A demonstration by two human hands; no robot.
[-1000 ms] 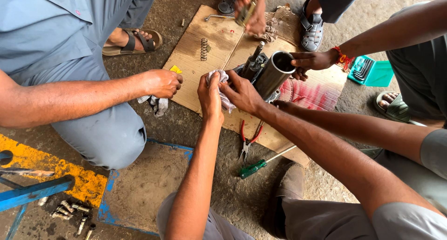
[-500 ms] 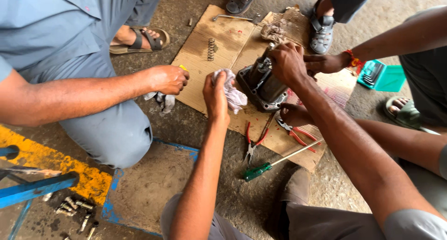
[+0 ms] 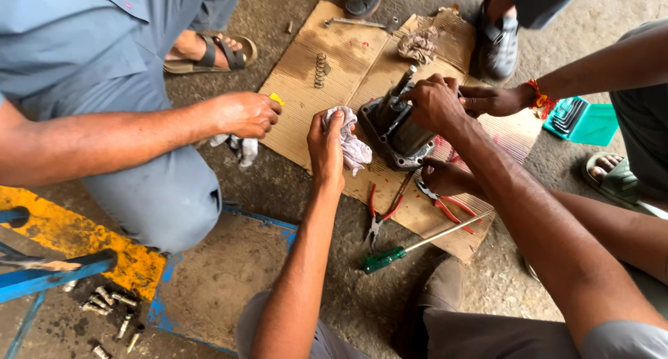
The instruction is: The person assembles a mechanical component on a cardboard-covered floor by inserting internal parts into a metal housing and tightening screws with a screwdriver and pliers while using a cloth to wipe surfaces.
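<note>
Head view: at the centre of the frame the person's left hand clutches a crumpled white rag, fingers closed round it, just beside a dark metal machine part that stands on a sheet of brown cardboard spread over the concrete floor. The person's right hand, right of centre, grips the top of that part, fingers wrapped over its upper end.

Just below the part, a co-worker's hand rests on the cardboard near red-handled pliers. A second pair of red-handled pliers lies lower, and a green-handled screwdriver lies partly off the cardboard's lower edge. From the upper right another hand, with a red thread at the wrist, reaches toward the part.

At left a co-worker in blue-grey clothes holds a fist closed on a cloth and a small yellow object. A coil spring lies on the cardboard at upper centre, a second rag beyond the part. A green tool case sits at the right edge. Loose bolts lie scattered at lower left beside a yellow and blue frame.
</note>
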